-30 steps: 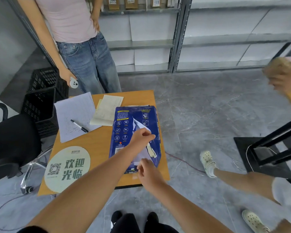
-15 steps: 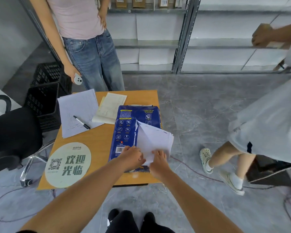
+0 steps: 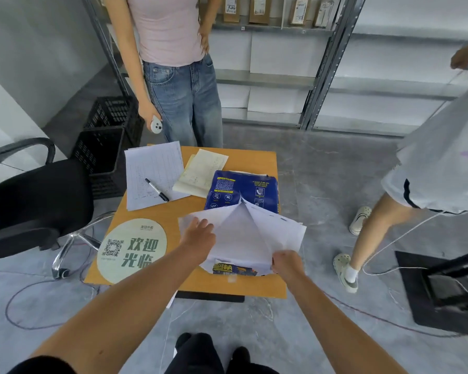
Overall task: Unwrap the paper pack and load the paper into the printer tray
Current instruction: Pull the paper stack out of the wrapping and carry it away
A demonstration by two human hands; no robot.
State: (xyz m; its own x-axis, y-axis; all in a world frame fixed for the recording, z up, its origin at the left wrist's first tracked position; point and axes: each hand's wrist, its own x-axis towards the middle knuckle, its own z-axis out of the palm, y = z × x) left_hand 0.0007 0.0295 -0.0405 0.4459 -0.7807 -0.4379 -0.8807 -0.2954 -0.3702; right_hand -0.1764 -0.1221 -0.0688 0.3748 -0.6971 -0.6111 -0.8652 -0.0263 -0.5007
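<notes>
Paper pack [image 3: 243, 193]: blue wrapper, lying flat on the orange table [image 3: 254, 163] at its right side; wrapper torn, white flaps [image 3: 257, 233] folded out both ways.
Left hand [image 3: 199, 234]: fingers spread, palm down on left flap.
Right hand [image 3: 287, 263]: fist closed, gripping right flap's near edge.
Pen [image 3: 157, 190]: on sheet, well left of pack.
</notes>
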